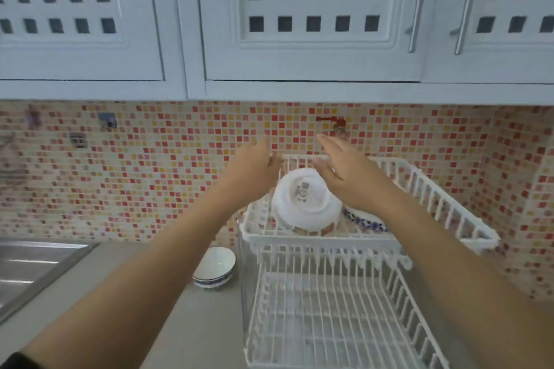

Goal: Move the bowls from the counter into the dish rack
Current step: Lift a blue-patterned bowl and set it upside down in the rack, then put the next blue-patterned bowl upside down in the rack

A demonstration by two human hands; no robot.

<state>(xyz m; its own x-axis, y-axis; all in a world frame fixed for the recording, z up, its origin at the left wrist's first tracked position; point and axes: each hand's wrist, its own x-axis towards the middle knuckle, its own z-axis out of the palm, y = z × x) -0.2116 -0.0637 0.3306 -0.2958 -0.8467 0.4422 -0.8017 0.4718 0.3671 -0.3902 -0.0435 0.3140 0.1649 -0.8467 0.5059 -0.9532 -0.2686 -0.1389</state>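
White bowl flanked by open left hand, right hand.

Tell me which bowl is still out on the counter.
The white bowl with a blue-patterned band, upright on the grey counter left of the white wire dish rack.

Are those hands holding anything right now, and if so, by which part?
Nothing is held. Both the left hand and right hand hover open above the upturned white bowl in the rack's top tier.

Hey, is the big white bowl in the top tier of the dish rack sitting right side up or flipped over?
Flipped over, tilted. The white bowl shows its foot ring and a printed label toward the camera, rim down on the wires of the dish rack.
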